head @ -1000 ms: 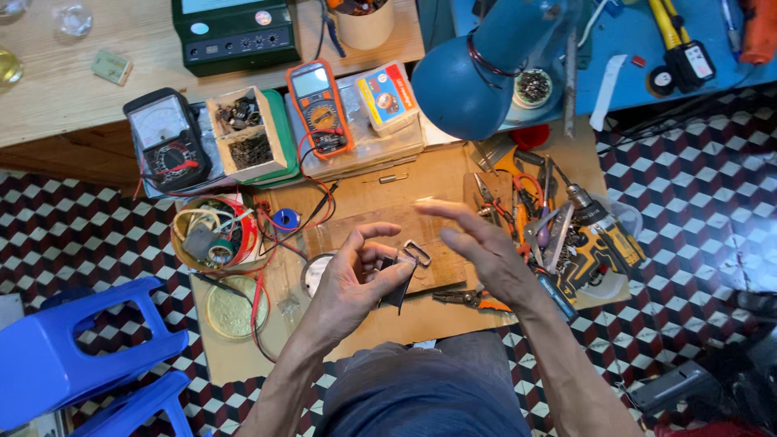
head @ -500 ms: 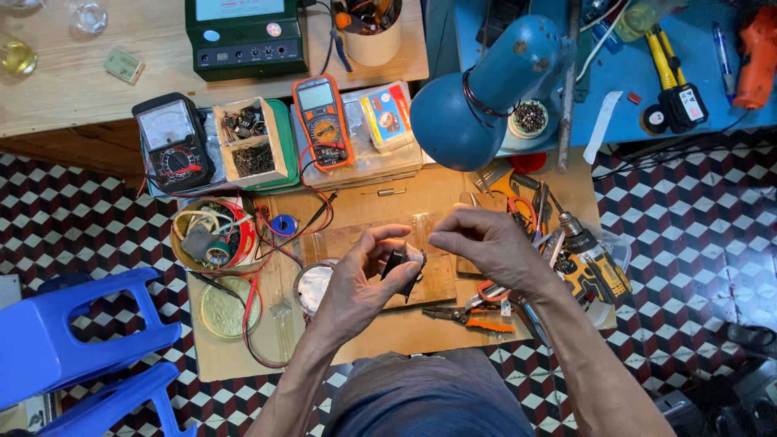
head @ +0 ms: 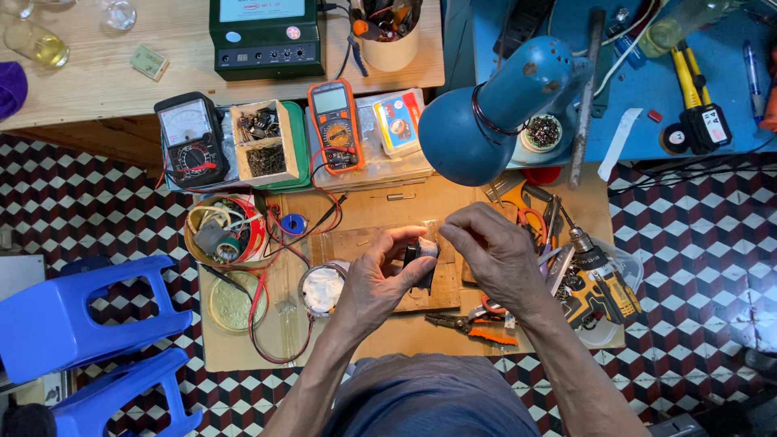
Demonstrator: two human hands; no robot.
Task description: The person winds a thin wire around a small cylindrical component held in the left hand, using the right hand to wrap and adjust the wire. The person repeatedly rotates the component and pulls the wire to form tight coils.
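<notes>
The left hand [head: 374, 283] is curled, thumb and fingertips pinched on a small dark part [head: 422, 252] held just above the worktop [head: 388, 340]; the part sits at the tips of its fingers, toward the right hand. The right hand [head: 495, 257] meets it from the other side, fingers bent and closed in on the same dark part, so the piece lies between the two hands, with both touching it. What kind of part it is cannot be told; it is mostly hidden by the fingers. Beneath the hands lies a wooden block [head: 421, 295] on the cardboard-covered worktop. Just beside the left wrist stands a small round tin with white paste [head: 322, 289], and further left a shallow yellowish lid [head: 231, 301] with red and black wires [head: 261, 307] looping past it. Below the right hand lie orange-handled pliers [head: 473, 325], and to its right a yellow and black cordless drill [head: 597, 279]. Further up, near the worktop's back edge, an orange digital multimeter [head: 336, 125] leans beside a black analogue meter [head: 192, 139] and a small box of loose parts [head: 264, 142]. A blue desk lamp [head: 486, 113] hangs over the upper right of the worktop. Well to the left, on the chequered floor [head: 97, 210], stand blue plastic stools [head: 77, 320].
</notes>
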